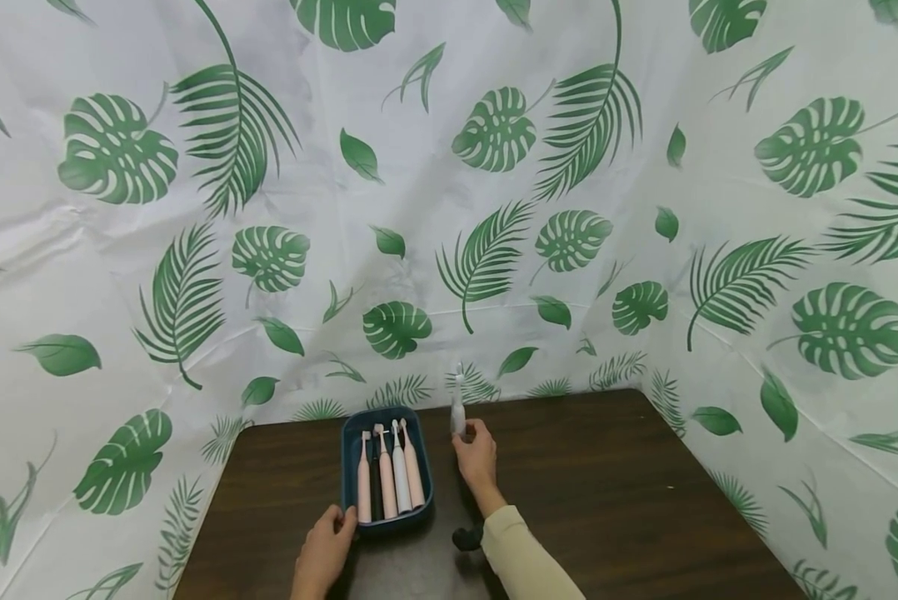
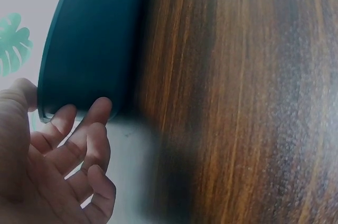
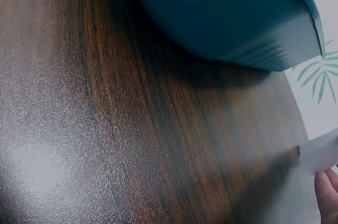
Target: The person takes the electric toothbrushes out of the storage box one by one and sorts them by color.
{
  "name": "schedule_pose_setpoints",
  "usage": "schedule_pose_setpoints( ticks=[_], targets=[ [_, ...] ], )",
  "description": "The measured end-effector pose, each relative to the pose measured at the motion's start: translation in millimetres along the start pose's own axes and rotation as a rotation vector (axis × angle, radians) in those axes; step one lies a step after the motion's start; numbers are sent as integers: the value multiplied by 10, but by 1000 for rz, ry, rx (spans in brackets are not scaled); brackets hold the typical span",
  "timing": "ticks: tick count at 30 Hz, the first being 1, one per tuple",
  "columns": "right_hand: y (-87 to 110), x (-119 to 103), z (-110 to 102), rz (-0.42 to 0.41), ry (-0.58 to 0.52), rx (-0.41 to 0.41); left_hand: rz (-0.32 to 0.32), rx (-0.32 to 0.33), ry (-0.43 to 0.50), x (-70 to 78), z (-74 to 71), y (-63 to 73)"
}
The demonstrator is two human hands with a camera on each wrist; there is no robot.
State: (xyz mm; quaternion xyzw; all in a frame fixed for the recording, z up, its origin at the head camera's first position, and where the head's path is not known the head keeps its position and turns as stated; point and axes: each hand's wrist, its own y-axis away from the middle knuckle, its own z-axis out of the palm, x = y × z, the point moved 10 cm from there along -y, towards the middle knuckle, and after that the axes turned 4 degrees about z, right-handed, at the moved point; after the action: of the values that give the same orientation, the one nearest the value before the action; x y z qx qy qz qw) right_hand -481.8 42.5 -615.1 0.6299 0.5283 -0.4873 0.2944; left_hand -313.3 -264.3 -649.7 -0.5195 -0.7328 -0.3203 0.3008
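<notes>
The right hand (image 1: pixel 477 458) pinches a white toothbrush (image 1: pixel 458 415) low on its handle; the brush stands near upright above the desk (image 1: pixel 606 483), head up, just right of the blue bin (image 1: pixel 351 458) – whether its base touches the wood cannot be told; the other toothbrushes (image 1: pixel 386 487) lie in the bin lengthwise, heads at the far end; the left hand (image 1: pixel 325 546), nearer the bin, grips its near left corner – thumb at the rim, fingertips against the outer wall.

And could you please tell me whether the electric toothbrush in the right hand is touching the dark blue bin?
Apart: the head view shows a strip of wood-grain table between the white electric toothbrush in the right hand and the dark blue bin.
</notes>
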Motion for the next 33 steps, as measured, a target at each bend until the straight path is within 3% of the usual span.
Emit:
schedule_pose_setpoints(
  ticks=[11, 23, 33],
  targets=[
    [-50, 3, -46, -15, -10, 13, 17, 10, -11, 64, -15, 15],
    [-76, 73, -16, 23, 19, -14, -1, 3, 10, 73, 5, 48],
    [-4, 161, 40, 34, 20, -126, 11, 1, 8, 51, -9, 58]
  ],
)
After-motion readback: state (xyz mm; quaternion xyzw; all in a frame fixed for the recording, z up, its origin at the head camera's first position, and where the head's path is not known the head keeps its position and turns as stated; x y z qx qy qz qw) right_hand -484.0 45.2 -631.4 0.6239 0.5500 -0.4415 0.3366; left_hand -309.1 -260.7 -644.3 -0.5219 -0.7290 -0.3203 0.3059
